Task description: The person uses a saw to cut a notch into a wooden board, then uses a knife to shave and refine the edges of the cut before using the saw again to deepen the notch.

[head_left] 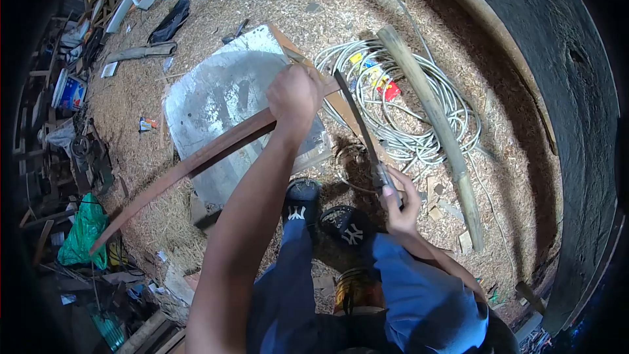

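Note:
My left hand (295, 99) is closed in a fist around a long reddish-brown wooden strip (196, 158), close to its far end. The strip slants down to the lower left, across a worn grey panel (209, 101). In my right hand (401, 204) is the handle of a machete (359, 118) with a long, narrow dark blade. Its blade points up and away from me, and the tip overlaps the strip's short end just past my left fist. A narrow flat board (288, 42) lies partly under that end.
A coil of pale cable (419, 137) and a thick pole (429, 95) lie right of the machete. A large dark curved form (557, 92) borders the right side. Scrap wood and a green bag (84, 231) clutter the left. Wood chips (262, 0) cover the ground around my shoes (347, 226).

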Demonstrator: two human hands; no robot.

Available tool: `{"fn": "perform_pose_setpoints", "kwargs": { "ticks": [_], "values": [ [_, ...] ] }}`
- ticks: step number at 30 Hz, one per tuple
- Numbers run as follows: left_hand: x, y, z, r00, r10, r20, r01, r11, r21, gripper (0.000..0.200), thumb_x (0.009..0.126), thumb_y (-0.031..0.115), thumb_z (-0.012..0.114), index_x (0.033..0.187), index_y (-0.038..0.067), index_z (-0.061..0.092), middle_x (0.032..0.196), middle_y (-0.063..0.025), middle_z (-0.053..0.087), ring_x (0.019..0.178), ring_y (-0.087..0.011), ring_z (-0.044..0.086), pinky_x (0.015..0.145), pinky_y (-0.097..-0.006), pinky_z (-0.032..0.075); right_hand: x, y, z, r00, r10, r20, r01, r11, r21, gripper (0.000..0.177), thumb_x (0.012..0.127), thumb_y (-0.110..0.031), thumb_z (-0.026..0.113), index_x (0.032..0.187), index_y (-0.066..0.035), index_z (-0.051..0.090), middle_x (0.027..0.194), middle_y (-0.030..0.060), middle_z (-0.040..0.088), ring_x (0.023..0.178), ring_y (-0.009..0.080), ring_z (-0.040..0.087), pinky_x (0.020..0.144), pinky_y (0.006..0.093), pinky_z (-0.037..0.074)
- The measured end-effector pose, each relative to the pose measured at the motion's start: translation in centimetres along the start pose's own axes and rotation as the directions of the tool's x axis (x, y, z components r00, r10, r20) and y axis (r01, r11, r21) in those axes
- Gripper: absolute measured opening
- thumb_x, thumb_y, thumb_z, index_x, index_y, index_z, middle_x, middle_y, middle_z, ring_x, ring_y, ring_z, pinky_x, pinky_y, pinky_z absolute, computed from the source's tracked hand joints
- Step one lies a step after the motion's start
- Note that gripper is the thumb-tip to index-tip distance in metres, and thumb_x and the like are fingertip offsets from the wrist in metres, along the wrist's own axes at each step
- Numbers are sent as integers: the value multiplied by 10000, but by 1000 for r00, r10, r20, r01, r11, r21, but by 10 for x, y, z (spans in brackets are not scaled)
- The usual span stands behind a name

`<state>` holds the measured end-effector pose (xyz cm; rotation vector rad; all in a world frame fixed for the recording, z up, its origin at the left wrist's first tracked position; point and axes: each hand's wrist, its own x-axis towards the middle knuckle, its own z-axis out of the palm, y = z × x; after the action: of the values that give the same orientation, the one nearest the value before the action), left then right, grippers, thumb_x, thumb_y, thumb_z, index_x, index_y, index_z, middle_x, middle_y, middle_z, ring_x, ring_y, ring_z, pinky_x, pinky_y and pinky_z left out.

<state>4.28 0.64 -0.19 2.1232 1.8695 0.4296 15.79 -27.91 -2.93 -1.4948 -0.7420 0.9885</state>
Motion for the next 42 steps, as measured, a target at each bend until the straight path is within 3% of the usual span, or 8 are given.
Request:
{"fn": "perform_pose_setpoints", "kwargs": {
  "ticks": [3,5,8,15,20,27,38,42],
  "values": [
    [0,1,-1,999,5,40,-5,1000,-1,361,943,307,568,857,5,745,865,-255,718,836,-446,704,804,-516,552,12,-8,2,995,88,46,-85,995,-54,370,1012,-42,577,1373,34,555,1267,126,687,713,47,591,623,209,459],
    [0,2,-3,998,7,58,-7,1000,11,360,940,317,579,889,-1,741,888,-266,714,867,-438,704,817,-503,552,50,-8,28,987,-161,-23,155,976,-153,365,1007,-52,588,1359,41,570,1259,151,685,994,140,663,881,282,514],
    [0,3,-4,999,27,32,-28,998,57,319,939,296,590,919,13,735,913,-219,719,867,-419,699,801,-496,547,87,-25,53,998,-62,-25,60,995,-84,358,1003,-70,607,1342,43,587,1262,166,678,1231,196,597,1081,335,422],
    [-18,-16,-5,896,413,-161,-439,879,-188,105,871,169,730,899,68,725,958,-109,694,892,-341,674,751,-438,533,82,-32,49,998,-64,-10,63,993,-104,352,1003,-56,601,1349,4,598,1281,127,675,864,64,622,688,209,497],
    [-11,-33,-13,639,749,-175,-756,570,-322,100,834,112,762,929,86,740,978,-53,665,895,-270,633,812,-383,524,76,-30,44,999,-32,0,32,995,-97,355,1002,-41,589,1353,9,590,1300,138,663,887,78,627,726,222,506],
    [-17,-36,-4,682,714,-156,-724,630,-281,150,822,105,784,965,62,763,1021,-77,712,955,-276,668,851,-376,541,77,-24,49,999,-28,-40,25,998,-60,359,1002,-52,586,1348,44,586,1304,165,658,1214,180,591,1032,318,455],
    [-16,-34,1,696,674,-248,-718,652,-245,150,858,125,744,994,63,763,884,-82,636,906,-269,628,802,-379,525,24,-17,14,1000,17,-26,-19,998,-58,383,1015,-47,566,1387,42,566,1248,164,668,1168,169,616,974,286,483],
    [-17,-34,1,739,640,-209,-673,685,-280,120,811,69,791,925,37,775,950,-99,718,901,-284,672,808,-385,544,-5,-19,-11,957,290,-7,-290,957,-20,384,1021,-45,532,1396,30,565,1191,163,695,1119,193,651,956,277,490]
  ]
}}
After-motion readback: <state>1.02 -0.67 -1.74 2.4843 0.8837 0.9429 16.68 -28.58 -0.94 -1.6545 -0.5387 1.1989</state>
